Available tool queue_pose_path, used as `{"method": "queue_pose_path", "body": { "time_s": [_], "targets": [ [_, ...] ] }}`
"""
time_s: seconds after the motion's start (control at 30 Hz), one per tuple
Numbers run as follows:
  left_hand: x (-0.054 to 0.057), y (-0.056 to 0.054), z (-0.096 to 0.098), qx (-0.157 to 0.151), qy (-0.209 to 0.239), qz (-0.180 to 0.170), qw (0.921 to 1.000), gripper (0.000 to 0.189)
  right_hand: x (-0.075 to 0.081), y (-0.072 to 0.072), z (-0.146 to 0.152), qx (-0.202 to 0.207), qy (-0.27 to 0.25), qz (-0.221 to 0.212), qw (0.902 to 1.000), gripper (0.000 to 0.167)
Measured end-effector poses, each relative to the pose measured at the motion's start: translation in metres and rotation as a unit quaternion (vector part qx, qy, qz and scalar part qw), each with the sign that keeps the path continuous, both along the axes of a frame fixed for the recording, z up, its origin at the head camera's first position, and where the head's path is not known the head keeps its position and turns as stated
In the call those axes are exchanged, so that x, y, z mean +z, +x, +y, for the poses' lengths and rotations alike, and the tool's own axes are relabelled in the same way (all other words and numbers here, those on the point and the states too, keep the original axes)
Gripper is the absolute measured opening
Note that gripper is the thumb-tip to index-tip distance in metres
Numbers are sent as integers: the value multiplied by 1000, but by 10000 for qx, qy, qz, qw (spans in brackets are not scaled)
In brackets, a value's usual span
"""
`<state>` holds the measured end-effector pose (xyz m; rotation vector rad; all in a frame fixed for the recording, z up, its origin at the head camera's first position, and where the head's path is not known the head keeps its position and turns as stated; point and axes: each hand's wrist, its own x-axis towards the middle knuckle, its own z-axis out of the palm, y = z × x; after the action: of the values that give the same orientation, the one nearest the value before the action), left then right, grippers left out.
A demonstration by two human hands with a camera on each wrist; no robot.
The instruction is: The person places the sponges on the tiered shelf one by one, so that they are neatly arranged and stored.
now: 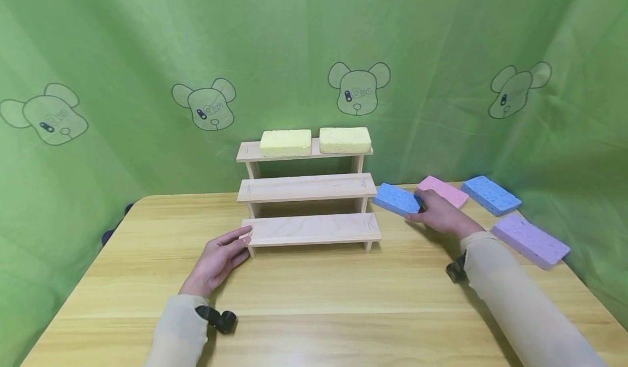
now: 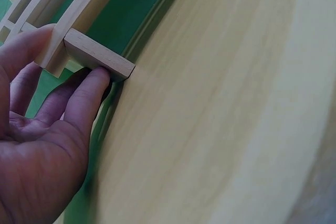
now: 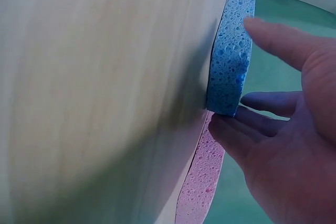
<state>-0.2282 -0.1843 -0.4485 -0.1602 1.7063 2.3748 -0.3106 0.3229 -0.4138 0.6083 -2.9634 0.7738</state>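
A three-step wooden display stand (image 1: 314,228) is on the table. My left hand (image 1: 222,258) holds the left end of its lowest step. In the left wrist view, the thumb lies at the board's end while the other fingers (image 2: 86,98) bear against the leg (image 2: 100,53). To the right of the stand, my right hand (image 1: 441,214) grips the right end of a blue sponge (image 1: 396,199). The right wrist view has the thumb along one side of this blue sponge (image 3: 231,51) and fingers at its end. Two pale yellow sponges (image 1: 286,142) sit side by side on the top step.
A pink sponge (image 1: 444,191) lies just behind my right hand. Farther right are another blue sponge (image 1: 490,194) and a purple sponge (image 1: 530,240), near the edge of the wooden table (image 1: 314,301). A green curtain (image 1: 294,40) hangs behind and at both sides.
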Motion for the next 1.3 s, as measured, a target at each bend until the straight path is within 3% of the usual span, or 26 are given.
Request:
{"method": "queue_pose_path", "body": {
  "time_s": [0.2, 0.33, 0.73, 1.3],
  "targets": [
    [0, 0, 1, -25, -4, 16, 10000, 46, 0, -1, 3, -205, 101, -218, 9995, 67],
    [0, 0, 0, -36, -5, 15, 10000, 44, 0, -1, 6, -327, 55, -373, 9988, 73],
    [1, 1, 0, 17, -12, 73, 10000, 44, 4, 5, 16, -318, -303, -11, 9990, 70],
    [0, 1, 0, 41, -35, 80, 10000, 44, 11, 22, 34, -583, -552, -79, 9967, 72]
  ]
}}
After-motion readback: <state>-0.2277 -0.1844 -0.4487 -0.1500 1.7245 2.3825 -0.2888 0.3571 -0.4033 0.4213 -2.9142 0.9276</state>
